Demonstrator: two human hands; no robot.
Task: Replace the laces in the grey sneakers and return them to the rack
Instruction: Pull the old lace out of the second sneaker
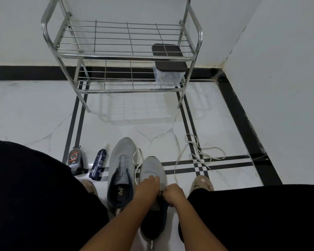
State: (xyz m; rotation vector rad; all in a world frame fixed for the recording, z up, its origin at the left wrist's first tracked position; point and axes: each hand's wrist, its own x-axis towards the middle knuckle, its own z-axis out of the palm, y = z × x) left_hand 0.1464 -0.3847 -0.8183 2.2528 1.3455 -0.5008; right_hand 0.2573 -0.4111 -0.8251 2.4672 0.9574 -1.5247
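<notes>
Two grey sneakers stand on the floor between my knees. The left sneaker [122, 160] has no lace in its eyelets. On the right sneaker [152, 169], both my hands work at the tongue. My left hand [150, 183] lies over the top of that shoe with fingers curled at the eyelets. My right hand [172, 193] pinches something dark at the shoe's opening; what it is cannot be made out. A white lace [137, 163] lies between the two shoes. Another white lace [198, 153] is strewn on the tiles to the right.
A two-tier steel rack [123, 55] stands against the wall ahead, with a dark-lidded clear box [168, 69] on its lower shelf at the right. A shoe-polish sponge [76, 160] and a dark spray bottle [99, 163] stand left of the sneakers. A wall corner closes the right side.
</notes>
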